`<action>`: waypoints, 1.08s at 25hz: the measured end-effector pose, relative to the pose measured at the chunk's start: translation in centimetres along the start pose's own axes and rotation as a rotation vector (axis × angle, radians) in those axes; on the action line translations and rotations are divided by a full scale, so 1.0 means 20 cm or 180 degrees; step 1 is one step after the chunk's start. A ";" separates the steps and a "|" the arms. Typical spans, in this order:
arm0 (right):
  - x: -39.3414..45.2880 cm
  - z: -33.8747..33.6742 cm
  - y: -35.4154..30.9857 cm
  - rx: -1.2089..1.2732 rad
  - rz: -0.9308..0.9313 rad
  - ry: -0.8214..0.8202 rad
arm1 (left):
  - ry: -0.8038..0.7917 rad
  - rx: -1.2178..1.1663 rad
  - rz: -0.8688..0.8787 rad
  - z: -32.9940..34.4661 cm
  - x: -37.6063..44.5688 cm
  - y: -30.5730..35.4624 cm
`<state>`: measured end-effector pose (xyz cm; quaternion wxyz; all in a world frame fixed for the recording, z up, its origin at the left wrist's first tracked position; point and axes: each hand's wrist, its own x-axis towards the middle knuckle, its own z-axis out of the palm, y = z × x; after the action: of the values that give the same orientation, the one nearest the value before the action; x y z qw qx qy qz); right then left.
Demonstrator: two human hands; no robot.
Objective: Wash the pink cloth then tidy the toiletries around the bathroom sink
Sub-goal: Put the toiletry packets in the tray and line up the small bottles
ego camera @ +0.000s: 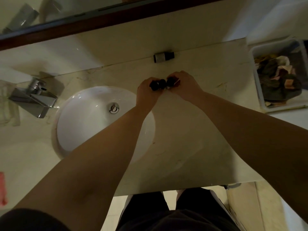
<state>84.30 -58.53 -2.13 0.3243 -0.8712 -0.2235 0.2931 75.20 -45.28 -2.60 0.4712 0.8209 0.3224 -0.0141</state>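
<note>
Both hands are engaged in the tidying step, judged from the small dark bottles (pixel 161 84) gathered between them on the pale, veined stone counter (pixel 191 130). Left of the left hand (pixel 146 90), the smooth white oval basin (pixel 80 117) is sunk into the counter. Right of the right hand (pixel 185 84), a white rectangular tray (pixel 257 77) of crumpled items is set. Beyond the hands, one more dark cylindrical bottle (pixel 163 56) is laid on its side. The pink cloth (pixel 3 188) is glimpsed well left of both hands. Fingers of each hand are curled around the bottles, perhaps three, though dimness blurs this. Next, neat upright grouping is called for.
</note>
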 end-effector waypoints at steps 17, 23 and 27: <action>0.36 -0.12 -0.02 -0.0785 0.0028 0.0464 | -0.0200 -0.0100 -0.0025 -0.07 0.02 -0.02; 0.43 -0.07 0.00 -0.0735 0.0031 0.0442 | -0.0102 -0.0315 -0.0083 -0.05 0.02 -0.04; 0.48 -0.06 -0.03 -0.0813 0.0130 0.0633 | -0.0116 -0.0410 -0.0120 -0.05 0.02 -0.05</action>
<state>92.00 -53.06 -4.45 0.2254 -0.9344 -0.2079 0.1812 74.73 -44.03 -2.97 0.5284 0.7823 0.3294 -0.0171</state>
